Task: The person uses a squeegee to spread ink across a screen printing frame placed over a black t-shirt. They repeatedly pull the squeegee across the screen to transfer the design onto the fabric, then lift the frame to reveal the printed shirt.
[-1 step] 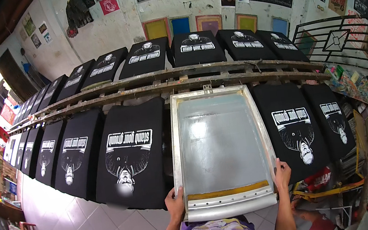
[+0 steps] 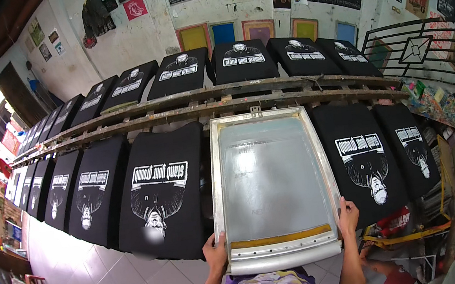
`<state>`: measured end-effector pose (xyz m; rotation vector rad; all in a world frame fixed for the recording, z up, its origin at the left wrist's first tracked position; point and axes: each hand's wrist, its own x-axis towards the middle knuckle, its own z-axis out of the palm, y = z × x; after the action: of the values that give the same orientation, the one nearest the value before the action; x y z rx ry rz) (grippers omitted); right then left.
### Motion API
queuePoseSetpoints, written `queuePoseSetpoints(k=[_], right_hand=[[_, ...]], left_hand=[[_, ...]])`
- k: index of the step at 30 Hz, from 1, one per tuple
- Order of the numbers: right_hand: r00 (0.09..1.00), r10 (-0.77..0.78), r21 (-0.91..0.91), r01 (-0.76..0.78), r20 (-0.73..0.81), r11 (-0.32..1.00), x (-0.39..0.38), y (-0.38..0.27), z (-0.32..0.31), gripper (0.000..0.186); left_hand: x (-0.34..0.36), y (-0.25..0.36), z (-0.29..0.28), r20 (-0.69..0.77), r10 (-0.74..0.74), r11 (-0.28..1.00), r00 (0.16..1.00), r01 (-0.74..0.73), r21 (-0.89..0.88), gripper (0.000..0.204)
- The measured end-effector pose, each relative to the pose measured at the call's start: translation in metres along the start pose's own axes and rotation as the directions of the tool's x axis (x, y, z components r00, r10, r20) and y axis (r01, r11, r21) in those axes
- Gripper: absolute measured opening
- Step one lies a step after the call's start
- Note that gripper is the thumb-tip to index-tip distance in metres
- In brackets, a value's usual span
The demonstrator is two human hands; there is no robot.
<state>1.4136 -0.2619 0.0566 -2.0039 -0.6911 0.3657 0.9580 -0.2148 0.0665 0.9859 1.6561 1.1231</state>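
A silver screen-printing frame with grey mesh lies in the front row of black shirts, between two shirts printed in white with a figure and banner. A squeegee with a metal handle and amber blade rests across the screen's near end. My left hand grips the frame's lower left side, fingers at its edge. My right hand grips the lower right side, thumb and fingers on the rail. The shirt under the screen is hidden.
A back row of printed shirts stands beyond wooden rails. A black metal grille and paint-splattered shelf are right. Another person's bare limb and red clothing show at lower right. Tiled floor lies below.
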Motion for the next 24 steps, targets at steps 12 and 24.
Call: queuePoseSetpoints(k=[12, 24], right_hand=[[0.996, 0.065, 0.033, -0.067, 0.059, 0.997, -0.012, 0.007, 0.006, 0.043], [0.993, -0.004, -0.164, 0.023, 0.118, 0.986, -0.025, -0.024, 0.002, 0.053]], left_hand=[[0.012, 0.000, -0.002, -0.027, 0.067, 0.937, 0.997, -0.053, 0.345, 0.043], [0.010, 0.005, 0.017, -0.078, 0.149, 0.956, 0.986, -0.123, 0.268, 0.042]])
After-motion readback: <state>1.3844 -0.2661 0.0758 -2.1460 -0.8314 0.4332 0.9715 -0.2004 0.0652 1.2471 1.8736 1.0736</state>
